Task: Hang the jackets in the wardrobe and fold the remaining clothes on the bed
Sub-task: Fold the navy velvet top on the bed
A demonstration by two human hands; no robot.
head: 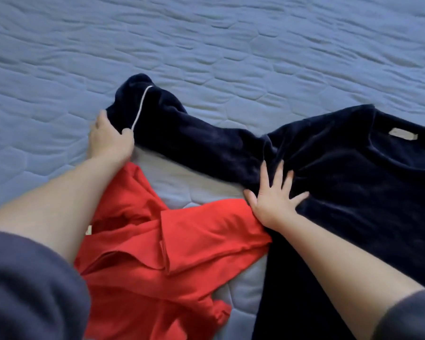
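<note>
The navy top [353, 192] lies flat on the bed [206, 45]. The left hand [108, 138] pinches its sleeve cuff [130, 99]; the right hand [272, 195], fingers spread, pins its shoulder. Best fold the sleeve across the top's chest, shoulder held.

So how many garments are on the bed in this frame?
2. A navy top lies at right, its sleeve stretched left; a red garment lies crumpled at bottom centre. Others may lie outside the frame.
</note>
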